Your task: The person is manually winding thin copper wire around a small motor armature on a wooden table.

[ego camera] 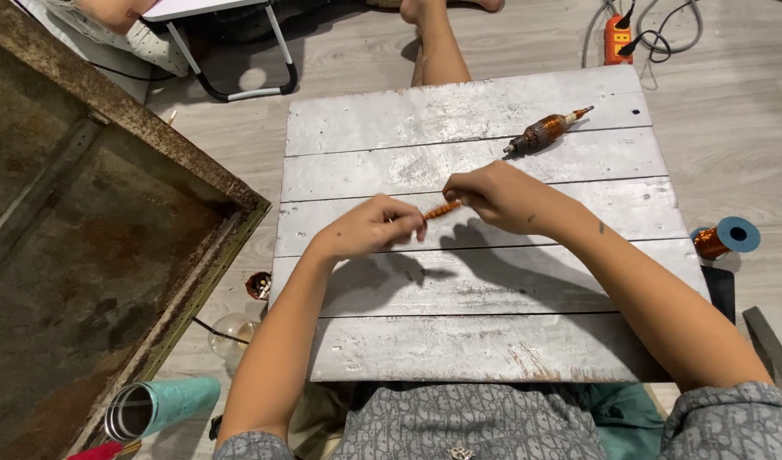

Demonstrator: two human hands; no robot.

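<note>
Whitewashed plank desk (493, 341): my left hand (370, 228) and right hand (493, 196) each pinch one end of a copper-wound rod (442, 209), lying crosswise between grips.

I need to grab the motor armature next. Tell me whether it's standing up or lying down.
Lying down. The armature rests on its side on the white board table, shaft pointing toward the far right corner, untouched by either hand.
</note>
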